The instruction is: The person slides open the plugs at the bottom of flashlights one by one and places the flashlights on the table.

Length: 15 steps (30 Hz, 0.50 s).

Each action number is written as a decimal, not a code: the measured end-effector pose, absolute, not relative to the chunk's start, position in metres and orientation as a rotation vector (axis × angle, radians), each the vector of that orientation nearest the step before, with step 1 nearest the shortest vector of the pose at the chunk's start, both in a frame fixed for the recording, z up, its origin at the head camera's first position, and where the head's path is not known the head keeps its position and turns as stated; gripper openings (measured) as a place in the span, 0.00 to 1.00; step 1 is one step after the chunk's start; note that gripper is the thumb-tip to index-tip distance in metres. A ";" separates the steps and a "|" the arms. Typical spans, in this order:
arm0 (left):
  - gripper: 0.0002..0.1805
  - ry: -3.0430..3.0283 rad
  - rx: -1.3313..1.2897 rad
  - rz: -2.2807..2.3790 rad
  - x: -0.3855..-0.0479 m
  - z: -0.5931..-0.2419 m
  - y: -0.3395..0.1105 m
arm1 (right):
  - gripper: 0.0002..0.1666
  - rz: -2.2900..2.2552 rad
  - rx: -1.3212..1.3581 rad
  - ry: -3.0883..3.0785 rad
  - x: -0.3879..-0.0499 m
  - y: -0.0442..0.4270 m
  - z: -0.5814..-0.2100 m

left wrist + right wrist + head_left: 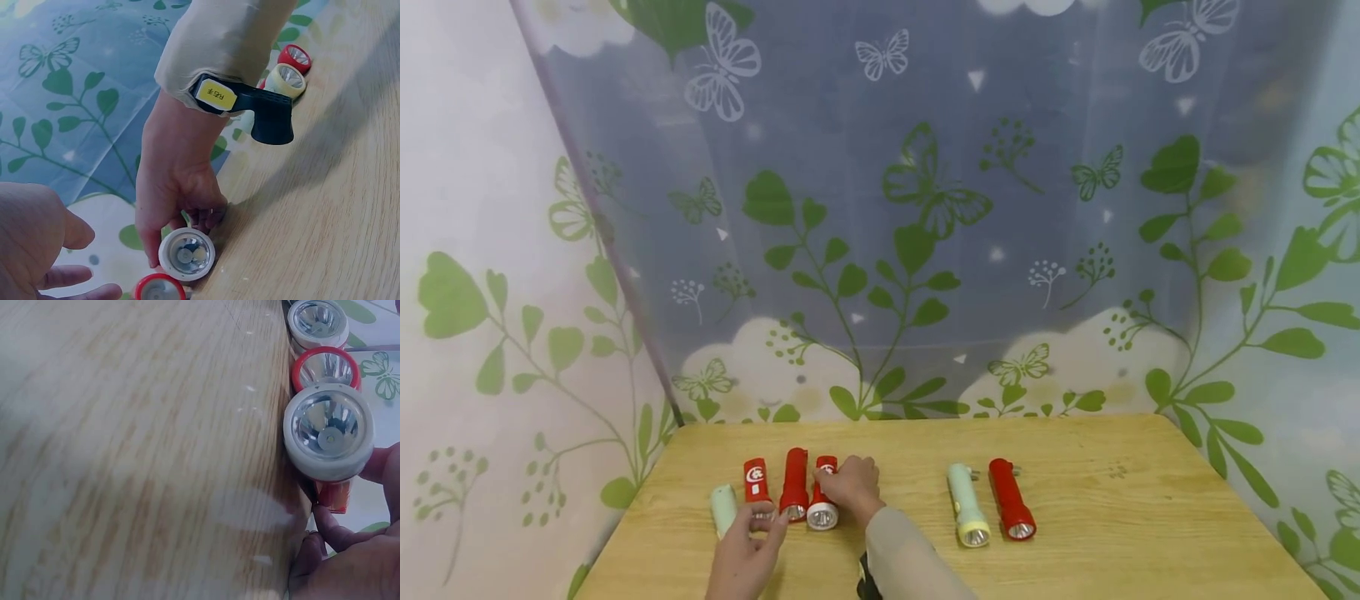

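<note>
My right hand [852, 486] pinches the body of a red flashlight with a white rim [822, 516]; its lens faces the near side. In the right wrist view, fingers of the right hand [356, 550] lie at that flashlight [329, 432]. A red flashlight [794, 485] lies just to its left. Further left is another red one with a white emblem [756, 481], its front end partly behind my left hand [747, 550]. That hand hovers with spread fingers, holding nothing; the left wrist view shows it [37, 250] apart from the white-rimmed flashlight [187, 254]. A pale green flashlight [724, 507] lies leftmost.
On the right part of the wooden table [1112, 533] lie a pale green flashlight with a yellow rim [968, 506] and a red flashlight [1011, 500], side by side. A patterned curtain [925, 275] hangs behind the table's far edge and at both sides.
</note>
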State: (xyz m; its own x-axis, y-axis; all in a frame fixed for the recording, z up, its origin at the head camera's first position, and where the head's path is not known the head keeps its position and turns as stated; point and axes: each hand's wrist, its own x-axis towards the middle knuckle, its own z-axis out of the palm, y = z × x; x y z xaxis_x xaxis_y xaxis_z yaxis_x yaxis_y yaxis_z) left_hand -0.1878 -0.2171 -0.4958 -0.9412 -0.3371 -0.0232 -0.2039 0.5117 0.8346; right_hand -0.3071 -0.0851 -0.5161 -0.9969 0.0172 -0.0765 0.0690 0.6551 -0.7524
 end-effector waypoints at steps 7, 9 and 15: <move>0.23 -2.626 0.469 -1.432 -0.187 -0.499 -0.216 | 0.26 -1.287 0.053 2.812 -0.307 -0.084 -0.520; 0.22 -2.623 0.460 -1.434 -0.189 -0.500 -0.214 | 0.25 -1.307 0.052 2.818 -0.308 -0.083 -0.519; 0.24 -2.622 0.431 -1.437 -0.193 -0.502 -0.208 | 0.18 -1.405 0.077 2.773 -0.312 -0.078 -0.517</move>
